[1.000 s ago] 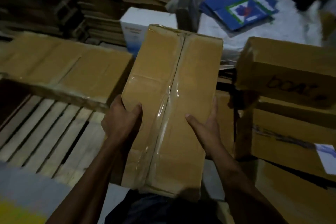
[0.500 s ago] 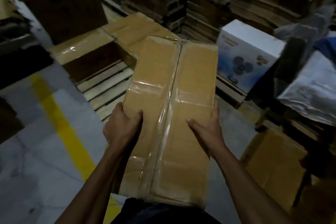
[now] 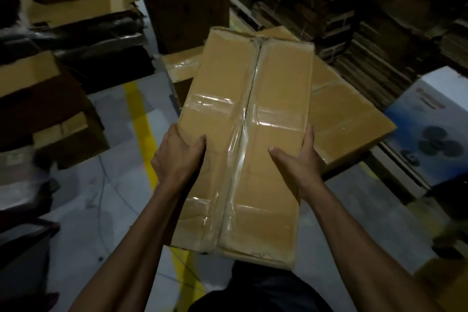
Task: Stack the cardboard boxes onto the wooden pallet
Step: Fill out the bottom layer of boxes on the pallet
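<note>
Carried box (image 3: 243, 144) now nearer stacked boxes (image 3: 347, 119); pallet out of view. Left hand (image 3: 177, 157) and right hand (image 3: 301, 159) fingers clamped on its sides. Transport step; next lower it beyond fingertips onto stack.

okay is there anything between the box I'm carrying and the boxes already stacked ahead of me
Nothing visible. Left hand and right hand hold the taped box right in front of the stacked boxes. The pallet itself is hidden here.
</note>
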Action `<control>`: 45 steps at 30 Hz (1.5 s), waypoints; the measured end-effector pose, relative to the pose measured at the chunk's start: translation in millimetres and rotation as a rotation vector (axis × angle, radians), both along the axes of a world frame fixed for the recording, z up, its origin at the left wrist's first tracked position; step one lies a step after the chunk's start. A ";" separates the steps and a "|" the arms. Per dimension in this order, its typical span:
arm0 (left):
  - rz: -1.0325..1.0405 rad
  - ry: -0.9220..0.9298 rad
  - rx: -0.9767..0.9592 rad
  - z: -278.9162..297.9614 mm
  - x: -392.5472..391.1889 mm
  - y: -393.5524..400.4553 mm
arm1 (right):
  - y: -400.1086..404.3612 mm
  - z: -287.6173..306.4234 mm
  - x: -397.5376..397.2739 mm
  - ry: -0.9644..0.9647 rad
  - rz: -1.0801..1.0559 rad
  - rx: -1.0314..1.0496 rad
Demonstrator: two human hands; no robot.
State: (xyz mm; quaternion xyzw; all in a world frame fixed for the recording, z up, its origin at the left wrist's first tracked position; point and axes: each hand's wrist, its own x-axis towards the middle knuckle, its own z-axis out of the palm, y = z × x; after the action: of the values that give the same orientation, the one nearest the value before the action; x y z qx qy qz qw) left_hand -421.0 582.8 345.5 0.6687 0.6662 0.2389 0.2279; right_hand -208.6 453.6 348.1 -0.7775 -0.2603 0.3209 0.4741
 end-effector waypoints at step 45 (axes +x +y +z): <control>-0.597 0.126 -0.117 -58.4 38.7 727.4 | 634.0 -50.8 -55.3 0.136 -0.540 -0.075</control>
State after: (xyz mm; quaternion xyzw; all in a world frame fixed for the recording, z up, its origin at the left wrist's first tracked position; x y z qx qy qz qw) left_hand -382.4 1310.1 287.2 0.8341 0.4659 0.0808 0.2841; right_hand -263.9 1087.7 297.2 -0.8122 0.0007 0.2438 0.5300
